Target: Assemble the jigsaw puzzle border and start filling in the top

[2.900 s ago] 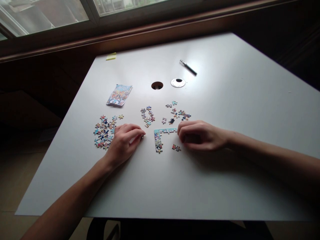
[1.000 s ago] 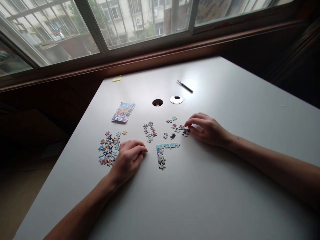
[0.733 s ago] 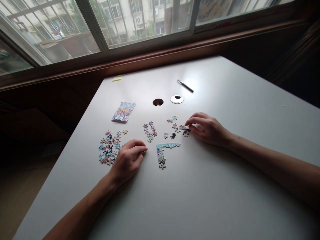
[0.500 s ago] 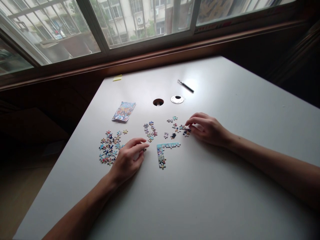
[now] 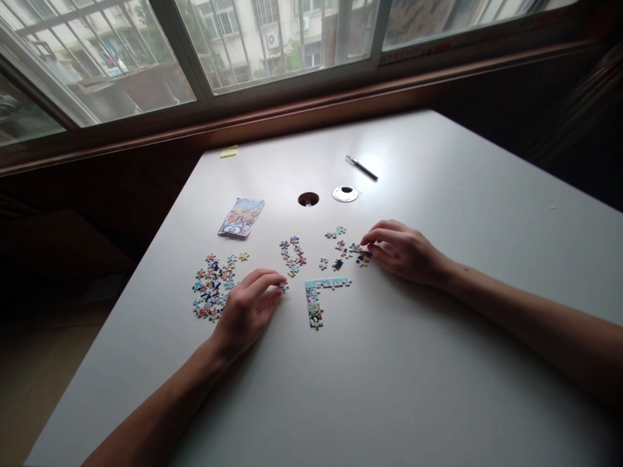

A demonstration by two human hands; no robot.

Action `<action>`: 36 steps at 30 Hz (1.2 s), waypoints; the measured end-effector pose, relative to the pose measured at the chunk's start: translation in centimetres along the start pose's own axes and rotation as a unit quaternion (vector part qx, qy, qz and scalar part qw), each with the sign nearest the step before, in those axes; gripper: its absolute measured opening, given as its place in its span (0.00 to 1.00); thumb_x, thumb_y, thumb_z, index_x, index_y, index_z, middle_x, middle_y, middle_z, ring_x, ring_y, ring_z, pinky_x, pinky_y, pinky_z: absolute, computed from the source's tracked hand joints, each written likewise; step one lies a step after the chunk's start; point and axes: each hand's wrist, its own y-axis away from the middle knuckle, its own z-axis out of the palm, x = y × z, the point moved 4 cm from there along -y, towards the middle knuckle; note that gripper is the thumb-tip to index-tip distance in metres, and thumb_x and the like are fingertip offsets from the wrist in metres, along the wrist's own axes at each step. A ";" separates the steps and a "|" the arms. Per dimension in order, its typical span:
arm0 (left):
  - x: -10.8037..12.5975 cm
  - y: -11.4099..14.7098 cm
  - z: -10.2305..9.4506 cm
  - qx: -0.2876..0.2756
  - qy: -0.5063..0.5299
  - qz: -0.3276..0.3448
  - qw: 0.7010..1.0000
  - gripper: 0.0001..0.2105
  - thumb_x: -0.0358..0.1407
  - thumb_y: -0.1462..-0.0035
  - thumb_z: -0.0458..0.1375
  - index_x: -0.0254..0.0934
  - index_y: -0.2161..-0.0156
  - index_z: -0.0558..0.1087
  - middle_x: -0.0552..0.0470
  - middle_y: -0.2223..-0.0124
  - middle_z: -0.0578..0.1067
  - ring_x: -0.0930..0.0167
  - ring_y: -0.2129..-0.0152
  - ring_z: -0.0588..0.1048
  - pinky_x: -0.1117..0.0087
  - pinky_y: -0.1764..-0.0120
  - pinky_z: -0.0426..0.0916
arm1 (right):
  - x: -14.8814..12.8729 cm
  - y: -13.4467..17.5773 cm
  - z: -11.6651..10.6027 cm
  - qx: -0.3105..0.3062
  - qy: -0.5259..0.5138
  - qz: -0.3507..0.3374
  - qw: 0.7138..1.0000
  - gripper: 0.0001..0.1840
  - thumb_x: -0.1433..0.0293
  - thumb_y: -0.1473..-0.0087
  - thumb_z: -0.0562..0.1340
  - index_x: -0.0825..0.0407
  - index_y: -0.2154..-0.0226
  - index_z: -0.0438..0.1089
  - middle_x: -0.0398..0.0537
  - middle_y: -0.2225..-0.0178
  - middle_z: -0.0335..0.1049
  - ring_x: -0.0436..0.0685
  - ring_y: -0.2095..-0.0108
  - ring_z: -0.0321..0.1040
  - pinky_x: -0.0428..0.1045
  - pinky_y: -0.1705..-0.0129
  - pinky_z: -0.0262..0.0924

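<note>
My left hand point(image 5: 248, 305) is closed in a pinch, with a small jigsaw puzzle piece point(image 5: 283, 286) at its fingertips. Just left of that hand lies a heap of loose puzzle pieces point(image 5: 211, 285), partly hidden behind the knuckles. An L-shaped joined strip of puzzle point(image 5: 314, 305), light blue along its top, lies between my hands. My right hand point(image 5: 402, 250) rests on the table with curled fingers slightly apart. Its fingertips are at a cluster of loose pieces point(image 5: 363, 258), some under or beside the thumb. A ring of pieces point(image 5: 293, 254) lies above the strip.
A printed picture card or packet point(image 5: 242, 217) lies beyond the heap. Farther back on the white table point(image 5: 389, 389) are a round cable hole point(image 5: 308, 199), its metal cover point(image 5: 345, 193), a pen point(image 5: 362, 167) and a yellow sticky note point(image 5: 228, 152). A window runs behind.
My left fingers have turned the puzzle piece up, and it shows more clearly at the fingertips. My right hand has stayed in place.
</note>
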 end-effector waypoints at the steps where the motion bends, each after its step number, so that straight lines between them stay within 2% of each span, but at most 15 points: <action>1: 0.1 0.0 -0.1 0.004 -0.001 0.003 1.000 0.10 0.26 0.37 0.56 0.40 0.54 0.73 0.49 0.54 0.76 0.69 0.56 0.76 0.67 0.52 0.72 | 0.0 0.0 0.0 -0.001 -0.002 0.001 1.000 0.08 0.71 0.42 0.59 0.48 0.62 0.74 0.52 0.62 0.72 0.59 0.63 0.69 0.55 0.60 0.66; 6: 0.3 -0.1 -0.3 0.029 0.003 0.013 0.999 0.08 0.26 0.38 0.57 0.39 0.56 0.73 0.49 0.56 0.76 0.69 0.59 0.75 0.67 0.55 0.72 | 0.0 0.0 0.0 -0.001 -0.001 0.003 1.000 0.08 0.70 0.42 0.59 0.47 0.62 0.74 0.52 0.63 0.72 0.58 0.64 0.69 0.55 0.61 0.66; 13: 0.3 -0.2 -0.4 0.039 0.008 -0.010 0.999 0.05 0.26 0.37 0.56 0.38 0.61 0.71 0.51 0.61 0.75 0.71 0.64 0.74 0.71 0.62 0.71 | 0.0 0.0 0.0 -0.006 -0.002 0.012 1.000 0.08 0.70 0.43 0.60 0.47 0.62 0.74 0.52 0.62 0.72 0.58 0.64 0.69 0.55 0.61 0.66; 22: 0.4 -0.3 -0.3 0.038 0.003 0.005 0.999 0.09 0.24 0.39 0.55 0.38 0.57 0.72 0.50 0.58 0.75 0.71 0.62 0.74 0.68 0.57 0.71 | 0.0 0.0 0.1 -0.010 0.005 0.006 1.000 0.08 0.71 0.42 0.59 0.47 0.62 0.73 0.51 0.62 0.72 0.58 0.64 0.69 0.54 0.61 0.66; 27: 0.5 -0.2 -0.5 0.044 -0.008 0.015 0.999 0.08 0.24 0.39 0.55 0.38 0.59 0.73 0.50 0.60 0.76 0.70 0.62 0.75 0.68 0.58 0.72 | -0.1 0.0 0.0 -0.009 -0.001 0.009 1.000 0.08 0.71 0.42 0.59 0.47 0.62 0.74 0.51 0.62 0.72 0.58 0.64 0.69 0.54 0.61 0.66; 33: -0.1 0.0 0.2 -0.018 -0.039 0.040 0.998 0.10 0.25 0.39 0.57 0.41 0.58 0.77 0.51 0.61 0.80 0.66 0.61 0.74 0.62 0.55 0.70 | -0.1 0.0 0.1 -0.009 -0.002 0.002 1.000 0.08 0.72 0.42 0.59 0.47 0.61 0.73 0.51 0.63 0.72 0.57 0.65 0.69 0.54 0.61 0.65; 36: -0.1 0.1 0.2 -0.013 -0.038 0.039 0.998 0.13 0.23 0.40 0.56 0.42 0.57 0.78 0.51 0.60 0.80 0.65 0.60 0.74 0.60 0.54 0.70 | -0.1 0.0 0.1 -0.009 -0.002 0.001 1.000 0.08 0.71 0.42 0.59 0.47 0.61 0.73 0.51 0.62 0.72 0.57 0.65 0.69 0.54 0.61 0.65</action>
